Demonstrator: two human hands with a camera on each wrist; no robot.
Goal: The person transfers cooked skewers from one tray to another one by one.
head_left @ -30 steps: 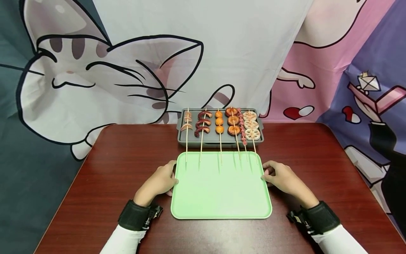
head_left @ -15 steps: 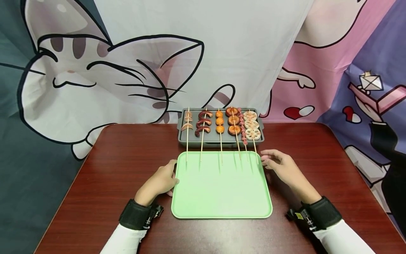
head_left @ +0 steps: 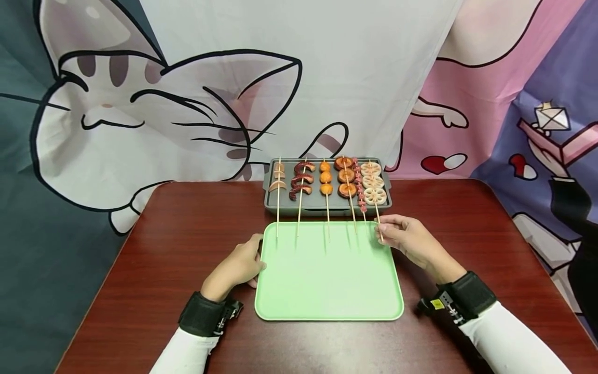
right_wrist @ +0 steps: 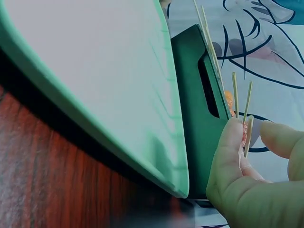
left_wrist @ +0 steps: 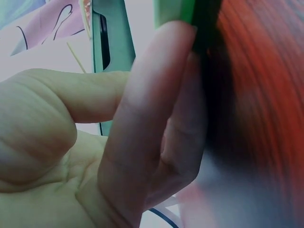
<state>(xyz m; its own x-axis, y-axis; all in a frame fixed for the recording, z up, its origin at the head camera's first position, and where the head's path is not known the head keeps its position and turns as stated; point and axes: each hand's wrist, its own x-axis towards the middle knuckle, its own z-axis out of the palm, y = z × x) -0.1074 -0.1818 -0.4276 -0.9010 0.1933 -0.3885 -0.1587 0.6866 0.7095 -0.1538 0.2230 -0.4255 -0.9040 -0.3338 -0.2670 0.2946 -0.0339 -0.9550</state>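
A light green tray lies on the table; my left hand pinches its left edge, thumb over the rim and fingers below. In the left wrist view a fingertip presses the tray's green edge. My right hand is at the tray's far right corner, thumb and fingers around the bare stick of a lotus root skewer. In the right wrist view, a gap shows between the thumb and the nearest stick. Other skewers, with sausage, orange balls and mushroom caps, lie alongside.
A dark grey grill pan stands against the tray's far side, bearing the skewers. Their sticks reach over the tray's far edge. Behind the brown table hangs a printed cloth.
My right hand has let go of the tray's right edge and moved forward and left to the lotus root skewer's stick. My left hand stays at the left edge.
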